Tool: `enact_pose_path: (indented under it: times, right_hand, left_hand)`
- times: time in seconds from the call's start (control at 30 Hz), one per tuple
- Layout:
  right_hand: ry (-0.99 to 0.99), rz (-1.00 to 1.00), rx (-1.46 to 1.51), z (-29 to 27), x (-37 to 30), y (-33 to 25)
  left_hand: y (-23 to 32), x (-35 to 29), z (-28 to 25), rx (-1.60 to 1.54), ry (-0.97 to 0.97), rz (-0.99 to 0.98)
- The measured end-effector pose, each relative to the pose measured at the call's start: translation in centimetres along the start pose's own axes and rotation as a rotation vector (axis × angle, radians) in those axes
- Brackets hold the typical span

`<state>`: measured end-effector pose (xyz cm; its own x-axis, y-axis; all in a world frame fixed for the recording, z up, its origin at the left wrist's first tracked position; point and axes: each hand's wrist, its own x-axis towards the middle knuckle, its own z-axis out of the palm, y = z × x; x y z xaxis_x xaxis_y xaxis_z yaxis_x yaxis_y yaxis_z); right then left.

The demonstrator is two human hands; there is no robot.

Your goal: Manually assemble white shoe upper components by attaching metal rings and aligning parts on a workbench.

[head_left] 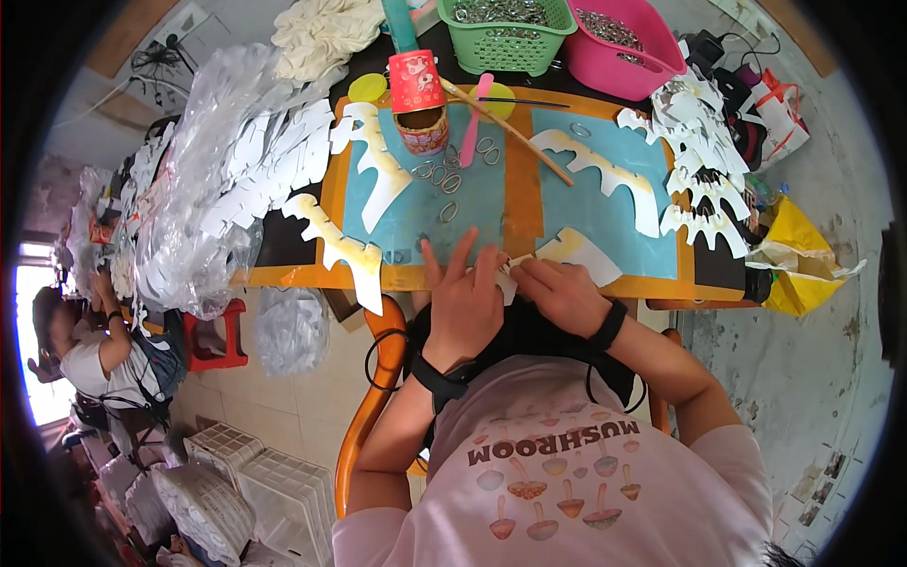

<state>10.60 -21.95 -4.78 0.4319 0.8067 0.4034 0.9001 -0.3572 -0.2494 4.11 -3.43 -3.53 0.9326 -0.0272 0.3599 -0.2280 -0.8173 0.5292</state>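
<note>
At the table's front edge, my left hand [467,300] pinches a white cut-out piece [579,255] between thumb and fingers, its other fingers stretched forward. Close beside it, my right hand [565,297] is closed on the same piece, fingertips together. The piece has a yellowish smear and sticks out beyond my right hand; what lies between my fingertips is mostly hidden. Smeared cut-outs lie on the blue mats, one at the left [379,175], one overhanging the front edge [344,249], another at the right [609,181]. Several loose oval metal rings [449,212] lie ahead of my left hand.
A wooden stick [520,137], a pink spatula [470,137] and a red cup [416,83] over a tin [422,132] stand or lie mid-table. Green [501,49] and pink baskets [631,76] hold metal rings. White cut-outs [274,156] pile left. Another person [104,354] works far left.
</note>
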Motion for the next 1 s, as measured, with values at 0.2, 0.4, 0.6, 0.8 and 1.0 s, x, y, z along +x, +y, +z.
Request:
enact_pose_path:
  times: [0.2,0.4,0.6,0.8,1.0]
  right_hand:
    - [-0.078,0.009,0.071,-1.1,0.2,-0.3]
    - [-0.107,0.024,0.059,-1.5,-0.5,-0.9]
    - [-0.083,-0.01,-0.007,-1.3,-0.9,-1.1]
    - [-0.097,-0.014,-0.067,-1.5,-0.8,-1.4]
    - [-0.097,0.051,-0.021,-1.7,-0.7,-1.5]
  left_hand:
    - [-0.5,-0.7,0.1,-0.198,0.045,0.014]
    - [0.9,-1.6,0.2,-0.171,0.125,0.1]
    - [1.4,-1.3,-0.7,-0.101,0.08,0.1]
    - [1.0,-1.3,0.2,-0.031,0.008,0.028]
    - [0.6,-0.3,0.6,-0.09,0.07,-0.021]
